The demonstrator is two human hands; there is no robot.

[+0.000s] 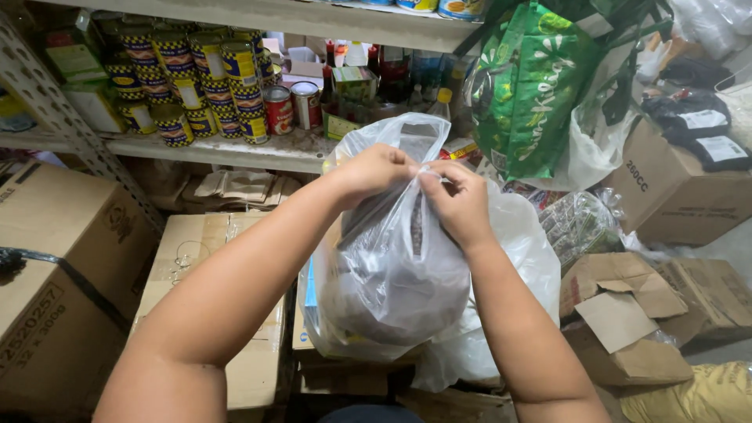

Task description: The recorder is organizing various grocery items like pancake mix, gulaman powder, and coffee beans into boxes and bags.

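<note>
Both hands are pinching the clear plastic bag's (399, 266) top.
Left hand (376, 172) and right hand (458, 200), together at twelve o'clock, are gripping soft, sagging, seemingly heavy film.

Two bare forearms, no sleeves, hands (419, 188) without rings or gloves

Plastic bag (395, 266) at centre, pinched at its top between left hand (374, 171) and right hand (458, 200), above cardboard boxes (211, 298). Behind, on shelf (227, 150): stacked cans (196, 78) at left, bottles (392, 74) to their right. At right: hanging printed bag (529, 86) above opened cartons (627, 313).
</note>
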